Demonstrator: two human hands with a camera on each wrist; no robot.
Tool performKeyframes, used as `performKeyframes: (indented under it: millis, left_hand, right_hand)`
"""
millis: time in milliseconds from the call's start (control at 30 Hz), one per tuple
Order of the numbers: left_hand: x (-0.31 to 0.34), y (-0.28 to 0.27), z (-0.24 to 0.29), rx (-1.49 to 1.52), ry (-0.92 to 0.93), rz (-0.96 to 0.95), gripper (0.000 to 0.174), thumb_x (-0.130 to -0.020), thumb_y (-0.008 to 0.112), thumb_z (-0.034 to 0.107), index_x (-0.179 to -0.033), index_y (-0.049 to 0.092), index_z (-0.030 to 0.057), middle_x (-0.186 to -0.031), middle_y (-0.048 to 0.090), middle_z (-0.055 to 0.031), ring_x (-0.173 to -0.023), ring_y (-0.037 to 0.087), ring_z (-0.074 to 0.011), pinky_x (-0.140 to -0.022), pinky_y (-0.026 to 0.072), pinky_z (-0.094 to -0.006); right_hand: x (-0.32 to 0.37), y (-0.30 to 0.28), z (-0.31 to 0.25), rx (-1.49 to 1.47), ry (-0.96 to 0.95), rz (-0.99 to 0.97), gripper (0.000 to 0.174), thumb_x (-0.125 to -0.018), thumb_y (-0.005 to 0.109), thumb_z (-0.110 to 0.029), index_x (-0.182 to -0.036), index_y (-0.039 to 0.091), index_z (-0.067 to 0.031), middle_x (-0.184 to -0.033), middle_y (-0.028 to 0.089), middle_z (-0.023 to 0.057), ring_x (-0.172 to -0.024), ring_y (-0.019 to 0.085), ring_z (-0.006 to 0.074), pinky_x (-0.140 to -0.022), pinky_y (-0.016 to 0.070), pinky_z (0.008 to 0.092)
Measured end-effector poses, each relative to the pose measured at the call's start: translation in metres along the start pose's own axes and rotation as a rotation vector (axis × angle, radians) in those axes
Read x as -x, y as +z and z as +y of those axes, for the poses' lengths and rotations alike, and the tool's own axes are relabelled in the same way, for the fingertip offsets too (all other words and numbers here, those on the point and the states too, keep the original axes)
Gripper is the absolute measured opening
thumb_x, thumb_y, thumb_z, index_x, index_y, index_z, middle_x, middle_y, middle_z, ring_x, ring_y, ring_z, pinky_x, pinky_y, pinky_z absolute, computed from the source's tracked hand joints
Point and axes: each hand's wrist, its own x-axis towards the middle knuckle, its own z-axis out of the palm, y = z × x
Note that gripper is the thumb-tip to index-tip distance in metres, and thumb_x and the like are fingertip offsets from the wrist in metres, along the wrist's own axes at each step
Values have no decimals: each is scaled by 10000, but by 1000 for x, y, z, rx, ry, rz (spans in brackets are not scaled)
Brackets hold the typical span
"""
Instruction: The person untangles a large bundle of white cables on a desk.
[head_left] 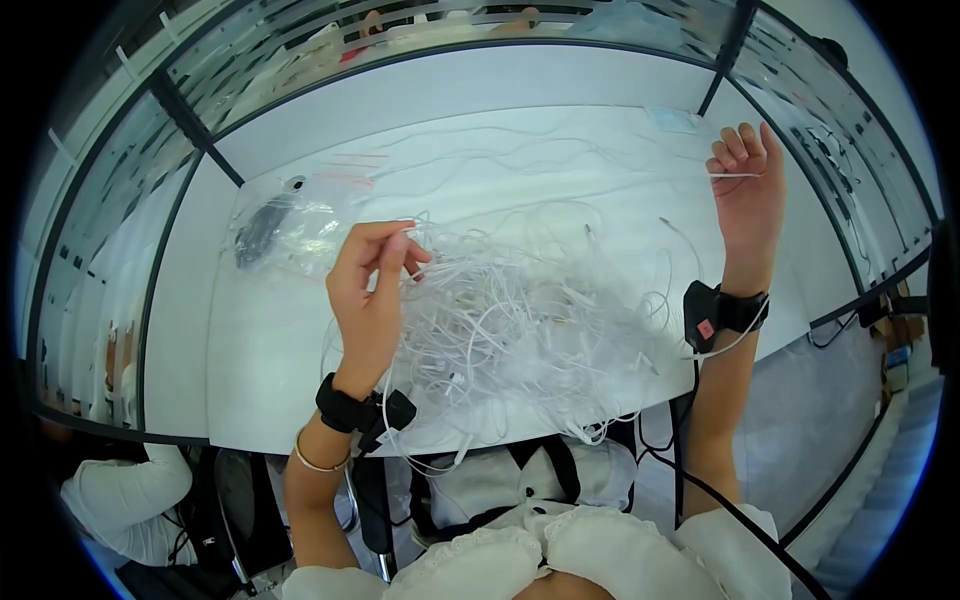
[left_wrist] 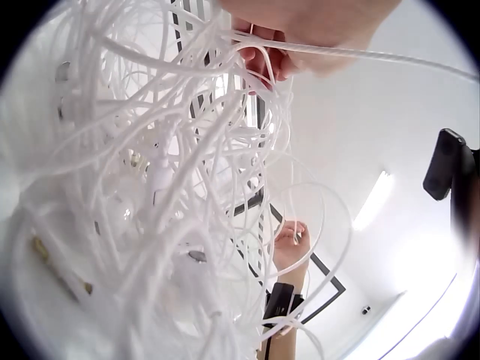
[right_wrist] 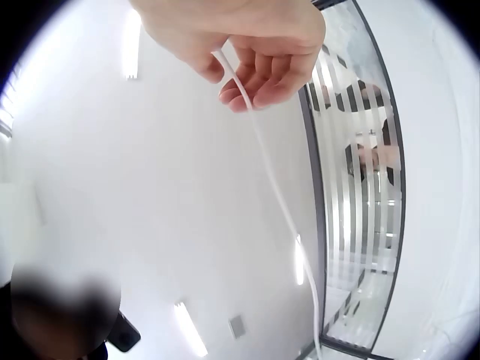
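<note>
A tangled heap of white cables (head_left: 500, 330) spreads over the middle of the white table. At its upper left edge my left hand (head_left: 368, 285) pinches a white cable between thumb and fingertips. One strand (left_wrist: 360, 52) runs across the left hand in the left wrist view. My right hand (head_left: 750, 195) is raised at the right side of the table, well apart from the heap. Its fingers curl around a single white cable (right_wrist: 270, 165), which passes by the thumb and hangs away in the right wrist view. Metal plug ends (left_wrist: 56, 262) show among the loops.
A clear plastic bag (head_left: 300, 225) with dark contents lies at the table's left. Several loose cables stretch along the back, and a pale blue packet (head_left: 672, 121) lies at the back right. Glazed partitions (head_left: 840, 170) border the table. A white bag (head_left: 530, 480) sits below the front edge.
</note>
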Motion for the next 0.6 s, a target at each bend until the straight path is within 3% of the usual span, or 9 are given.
performKeyframes:
  millis: [100,200,367,600]
  left_hand:
    - [-4,-6,-3,44,33,130,125,-962,483,117,-1005,554,23,-764,615,-48,-660,523,-80,-590,357,-205]
    - [-10,-16,-9,68,20,265,149,-974,470,159,-992,541,30,-739,560,-33,-632,473,-78,-571,354,-210]
    - [-15,-29,-17,196,-3,398,164,-983,463,189,-1000,528,40,-720,489,-17,-598,424,-80,-548,331,-211]
    - [-23,-54,-19,331,26,532,168,-989,434,204,-1044,454,47,-764,536,-57,-596,424,-103,-580,339,-229]
  right_hand:
    - [-1,-14,-14,-147,1,50,206,-951,483,-244,-855,472,-62,-711,387,-8,-638,397,110,-615,353,238]
    - [1,-44,-30,-275,16,-29,190,-947,487,-223,-846,470,-63,-698,377,-19,-631,393,96,-588,337,232]
    - [0,-77,-35,-359,-11,-39,196,-954,457,-159,-786,436,-62,-595,343,-7,-481,292,83,-469,247,232]
    - [-3,-31,-12,27,142,-86,181,-975,449,-179,-851,483,-52,-614,326,-38,-470,279,40,-428,212,205]
